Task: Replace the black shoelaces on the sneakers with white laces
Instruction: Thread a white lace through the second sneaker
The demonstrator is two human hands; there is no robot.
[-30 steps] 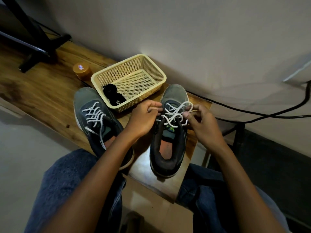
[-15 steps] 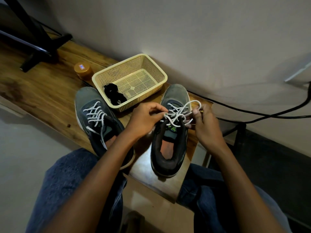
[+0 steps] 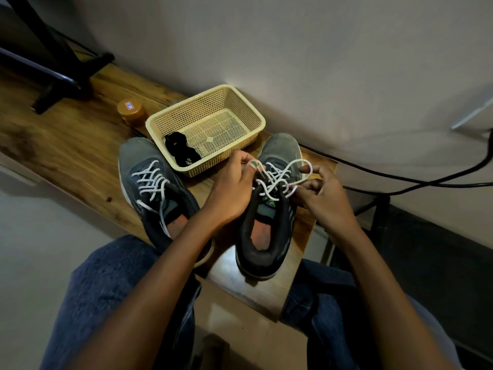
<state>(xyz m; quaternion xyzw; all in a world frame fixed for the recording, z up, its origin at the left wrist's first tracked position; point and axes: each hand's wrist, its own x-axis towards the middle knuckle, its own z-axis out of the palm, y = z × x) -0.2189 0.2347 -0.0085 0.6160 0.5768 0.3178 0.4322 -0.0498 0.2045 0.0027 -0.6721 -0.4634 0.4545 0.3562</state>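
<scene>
Item: right sneaker (image 3: pixel 269 209), heel toward me for reach; my left hand (image 3: pixel 234 188) and right hand (image 3: pixel 320 193) each pinching its white lace (image 3: pixel 280 180) to knot it

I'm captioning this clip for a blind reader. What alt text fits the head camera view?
Two hands, the left hand and the right hand, pinch the white lace on the right sneaker on a wooden bench. The left sneaker already has white laces, and the black laces lie in a cream basket.
</scene>
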